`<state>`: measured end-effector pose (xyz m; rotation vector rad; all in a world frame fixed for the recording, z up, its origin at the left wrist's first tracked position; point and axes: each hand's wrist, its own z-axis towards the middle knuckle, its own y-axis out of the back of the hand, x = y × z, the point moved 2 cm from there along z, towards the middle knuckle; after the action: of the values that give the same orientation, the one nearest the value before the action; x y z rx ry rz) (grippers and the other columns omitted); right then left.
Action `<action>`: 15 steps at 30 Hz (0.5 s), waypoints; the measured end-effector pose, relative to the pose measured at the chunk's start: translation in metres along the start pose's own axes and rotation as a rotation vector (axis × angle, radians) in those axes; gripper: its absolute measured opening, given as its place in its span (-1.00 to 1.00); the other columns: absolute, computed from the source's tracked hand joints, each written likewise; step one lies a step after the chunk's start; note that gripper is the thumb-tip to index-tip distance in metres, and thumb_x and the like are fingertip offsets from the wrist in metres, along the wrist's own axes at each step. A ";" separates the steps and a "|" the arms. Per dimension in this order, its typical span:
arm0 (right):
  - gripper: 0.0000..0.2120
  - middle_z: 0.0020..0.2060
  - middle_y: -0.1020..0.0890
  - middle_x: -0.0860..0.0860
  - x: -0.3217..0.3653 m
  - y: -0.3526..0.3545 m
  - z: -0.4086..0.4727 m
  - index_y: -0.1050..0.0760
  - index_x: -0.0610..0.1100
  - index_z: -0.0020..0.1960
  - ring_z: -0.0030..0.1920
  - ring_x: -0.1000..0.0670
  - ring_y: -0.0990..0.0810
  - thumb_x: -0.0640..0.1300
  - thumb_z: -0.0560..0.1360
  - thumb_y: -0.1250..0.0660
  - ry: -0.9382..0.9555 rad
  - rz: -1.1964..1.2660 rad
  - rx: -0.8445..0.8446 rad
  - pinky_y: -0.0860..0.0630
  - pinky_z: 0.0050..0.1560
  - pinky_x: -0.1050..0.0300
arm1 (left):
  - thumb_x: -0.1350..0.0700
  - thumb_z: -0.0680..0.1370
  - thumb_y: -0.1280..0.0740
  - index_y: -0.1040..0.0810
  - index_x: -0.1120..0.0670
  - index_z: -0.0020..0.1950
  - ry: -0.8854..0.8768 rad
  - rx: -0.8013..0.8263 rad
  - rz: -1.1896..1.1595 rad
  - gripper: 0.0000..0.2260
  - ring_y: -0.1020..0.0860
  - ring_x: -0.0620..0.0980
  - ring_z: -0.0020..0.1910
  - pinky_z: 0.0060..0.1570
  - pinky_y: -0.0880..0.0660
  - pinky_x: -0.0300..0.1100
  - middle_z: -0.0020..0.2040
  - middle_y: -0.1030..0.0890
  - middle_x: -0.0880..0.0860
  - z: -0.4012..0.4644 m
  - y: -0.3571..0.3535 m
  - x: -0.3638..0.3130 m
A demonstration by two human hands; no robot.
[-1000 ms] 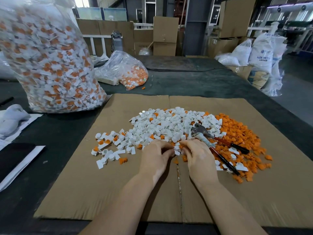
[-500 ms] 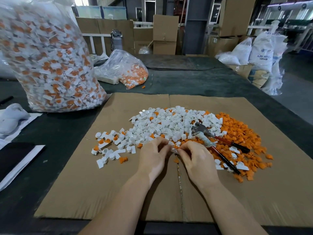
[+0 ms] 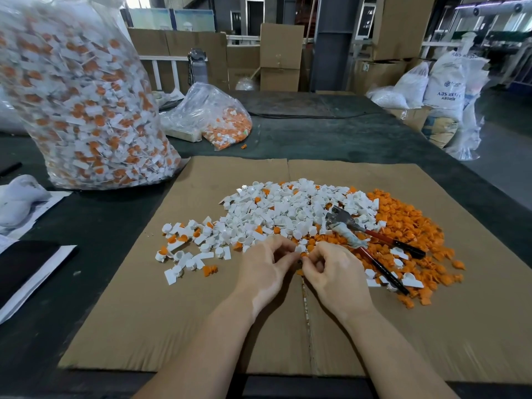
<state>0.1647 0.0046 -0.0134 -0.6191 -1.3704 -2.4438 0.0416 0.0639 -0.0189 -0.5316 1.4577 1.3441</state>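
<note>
A heap of small white plastic parts [image 3: 288, 211] lies on a cardboard sheet [image 3: 201, 312], with a heap of small orange parts [image 3: 408, 226] to its right. My left hand [image 3: 267, 269] and my right hand [image 3: 334, 272] meet fingertip to fingertip at the near edge of the heaps. The left fingers pinch a small white part [image 3: 299, 249]. The right fingers are curled and pinch a small orange piece against it, mostly hidden. Pliers [image 3: 371, 240] with red and black handles lie on the parts just right of my right hand.
A large clear bag [image 3: 83, 105] full of white and orange parts stands at the back left. A smaller bag [image 3: 213, 116] lies behind the cardboard. White cloth [image 3: 17, 197] and papers lie at the left edge. Cardboard boxes [image 3: 280, 53] and white sacks [image 3: 443, 87] stand beyond the table.
Both hands have drawn slightly back toward me from the heap, staying together at the fingertips. The heaps, pliers and bags have not moved.
</note>
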 end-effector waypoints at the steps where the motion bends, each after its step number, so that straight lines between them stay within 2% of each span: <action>1: -0.79 -0.44 -0.42 0.06 0.000 0.000 0.000 -0.43 -0.17 -0.34 -0.34 0.01 -0.41 -0.20 0.41 -0.41 -0.002 -0.004 0.004 -0.31 -0.32 0.18 | 0.09 0.51 -0.39 -0.52 -0.15 -0.21 -0.007 0.001 0.008 -0.84 -0.50 -0.23 -0.25 -0.23 -0.37 -0.43 -0.28 -0.57 -0.16 -0.001 -0.001 0.000; 4: -0.79 -0.44 -0.41 0.06 0.000 0.000 0.000 -0.42 -0.17 -0.34 -0.34 0.01 -0.42 -0.21 0.42 -0.40 0.002 0.007 0.013 -0.31 -0.32 0.17 | 0.10 0.51 -0.39 -0.50 -0.16 -0.23 -0.015 0.006 0.021 -0.81 -0.48 -0.26 -0.27 -0.25 -0.36 -0.47 -0.30 -0.55 -0.18 -0.002 -0.002 -0.001; 7: -0.79 -0.43 -0.44 0.05 0.000 0.001 0.000 -0.44 -0.19 -0.32 -0.33 0.01 -0.43 -0.20 0.44 -0.39 0.005 0.031 0.027 -0.34 -0.30 0.16 | 0.12 0.52 -0.38 -0.54 -0.05 -0.16 -0.021 0.018 0.069 -0.91 -0.49 -0.26 -0.25 -0.23 -0.36 -0.49 -0.28 -0.55 -0.18 -0.002 -0.002 -0.001; 12: -0.89 -0.36 -0.56 0.05 0.001 0.003 0.000 -0.57 -0.16 -0.22 -0.28 0.07 -0.49 -0.14 0.44 -0.42 0.023 0.161 0.007 -0.45 -0.25 0.14 | 0.19 0.52 -0.36 -0.55 0.03 -0.17 0.094 -0.012 -0.147 -0.90 -0.55 -0.12 -0.34 -0.23 -0.46 -0.29 -0.38 -0.57 -0.03 0.001 0.001 0.001; 14: -0.93 -0.33 -0.54 0.05 0.002 0.004 0.000 -0.59 -0.14 -0.15 -0.25 0.08 -0.49 -0.16 0.41 -0.45 0.030 0.193 -0.027 -0.44 -0.24 0.20 | 0.23 0.53 -0.34 -0.56 0.07 -0.08 0.105 -0.004 -0.196 -0.93 -0.56 -0.12 -0.36 -0.20 -0.50 -0.25 -0.39 -0.56 -0.02 0.000 0.002 0.002; 15: -0.87 -0.32 -0.53 0.05 0.003 0.005 0.000 -0.59 -0.14 -0.08 -0.24 0.08 -0.49 -0.18 0.39 -0.47 0.036 0.198 -0.041 -0.44 -0.21 0.22 | 0.24 0.53 -0.33 -0.57 0.08 -0.03 0.104 -0.001 -0.219 -0.92 -0.56 -0.10 -0.35 -0.17 -0.52 -0.20 -0.39 -0.55 0.00 0.000 0.002 0.002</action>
<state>0.1644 0.0021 -0.0084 -0.6820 -1.1881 -2.3188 0.0396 0.0651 -0.0196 -0.7491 1.4369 1.1589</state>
